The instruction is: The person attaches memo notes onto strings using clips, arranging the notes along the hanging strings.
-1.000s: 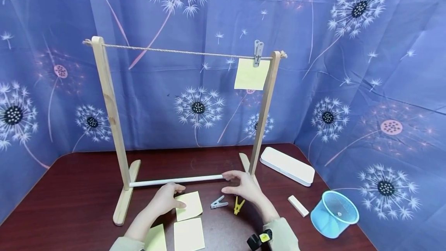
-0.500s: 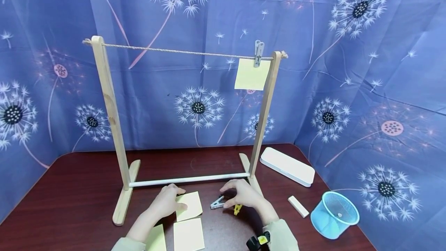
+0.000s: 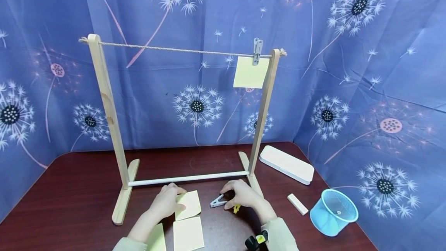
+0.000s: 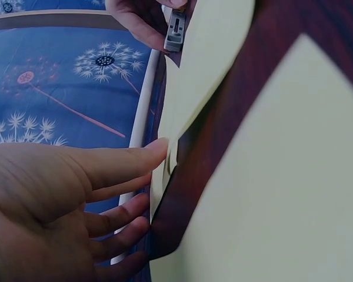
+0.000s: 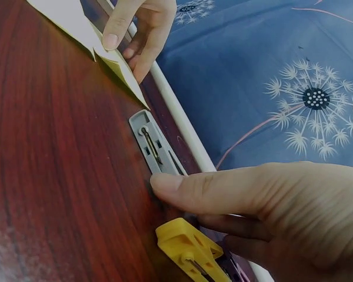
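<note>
Glossy reddish-brown worktop (image 3: 87,177) w/ dark wood grain, backed by blue fabric curtain (image 3: 156,100) printed w/ white & pink dandelions. On it, a pale, smooth wooden frame (image 3: 109,107): 2 uprights w/ rounded tops on long flat feet, joined low down by a thin white rod (image 3: 188,178) & up top by twisted rope (image 3: 174,50), knotted at both ends. Near the R upright, a hanging note (image 3: 251,73), square, pale yellow, is clipped to the rope by an upper clothespin (image 3: 257,52), grey. L hand (image 3: 166,200) pinches the edge of a pale-yellow sticky note (image 3: 189,203), thumb on top, other fingers beyond the far edge; the paper bends & lifts slightly there. Nearer the wearer lie a second note (image 3: 189,233) & a third note (image 3: 156,239), the latter partly hidden by the L arm. R hand (image 3: 244,193) pinches a grey clothespin (image 5: 146,141) lying just R of the held note: slim, slotted plastic w/ metal spring. Touching distance from R fingers: a chunkier yellow clothespin (image 5: 188,244), also w/ spring, partly covered in head view. Containers, far R: long white case (image 3: 287,165), rounded corners, lid on, contents hidden; light-blue mesh cup (image 3: 324,220), round, w/ a tiny pale spot inside, can't tell what. Btwn them, small white bar (image 3: 297,204).
</note>
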`<state>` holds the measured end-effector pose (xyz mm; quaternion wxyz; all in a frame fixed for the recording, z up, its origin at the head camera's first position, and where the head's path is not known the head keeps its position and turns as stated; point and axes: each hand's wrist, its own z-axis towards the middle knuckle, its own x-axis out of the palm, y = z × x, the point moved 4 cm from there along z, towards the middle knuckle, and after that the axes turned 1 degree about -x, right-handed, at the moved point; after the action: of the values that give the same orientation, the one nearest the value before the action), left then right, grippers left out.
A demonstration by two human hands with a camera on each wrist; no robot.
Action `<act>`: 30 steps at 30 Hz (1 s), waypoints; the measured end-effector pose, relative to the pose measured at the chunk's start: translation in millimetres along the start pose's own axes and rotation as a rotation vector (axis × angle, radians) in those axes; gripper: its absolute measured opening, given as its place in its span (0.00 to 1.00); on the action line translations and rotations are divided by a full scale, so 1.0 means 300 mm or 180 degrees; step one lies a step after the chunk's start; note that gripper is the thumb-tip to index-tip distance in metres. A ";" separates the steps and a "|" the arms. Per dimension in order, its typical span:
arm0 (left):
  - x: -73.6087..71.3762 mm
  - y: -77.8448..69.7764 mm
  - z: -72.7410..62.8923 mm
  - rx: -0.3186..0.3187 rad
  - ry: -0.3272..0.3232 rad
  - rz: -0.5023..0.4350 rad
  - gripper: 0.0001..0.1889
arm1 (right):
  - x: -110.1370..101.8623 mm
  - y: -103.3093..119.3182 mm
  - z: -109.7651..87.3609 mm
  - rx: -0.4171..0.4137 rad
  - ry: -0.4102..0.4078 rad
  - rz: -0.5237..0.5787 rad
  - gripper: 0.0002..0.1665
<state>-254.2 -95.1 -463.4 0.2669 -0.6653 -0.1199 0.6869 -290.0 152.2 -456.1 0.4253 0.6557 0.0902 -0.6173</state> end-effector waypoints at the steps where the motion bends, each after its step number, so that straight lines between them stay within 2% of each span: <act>1: 0.000 0.000 0.000 0.0000 -0.0021 -0.0001 0.22 | 0.001 0.000 0.001 0.0004 0.0003 -0.0027 0.24; 11: -0.013 -0.005 0.008 0.0016 -0.0093 -0.0163 0.21 | 0.004 -0.004 0.004 0.0106 0.0005 0.0025 0.18; 16: -0.016 0.000 0.012 -0.0009 -0.0107 -0.0291 0.22 | -0.002 -0.002 0.000 0.0119 0.0000 0.0197 0.18; 21: -0.012 0.012 0.018 -0.0069 -0.0096 -0.0378 0.23 | -0.009 0.003 -0.007 0.0183 0.0015 0.0711 0.17; 26: -0.011 0.016 0.020 -0.0077 -0.0067 -0.0354 0.24 | -0.012 0.011 -0.012 0.0164 -0.0005 0.1463 0.15; 30: -0.014 0.022 0.019 -0.0091 -0.0093 -0.0365 0.22 | -0.014 0.008 -0.011 0.0073 -0.0122 0.1977 0.17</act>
<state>-261.2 -101.6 -462.8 0.2945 -0.6510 -0.1716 0.6783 -287.0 154.6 -451.6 0.5878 0.6449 -0.1295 -0.4710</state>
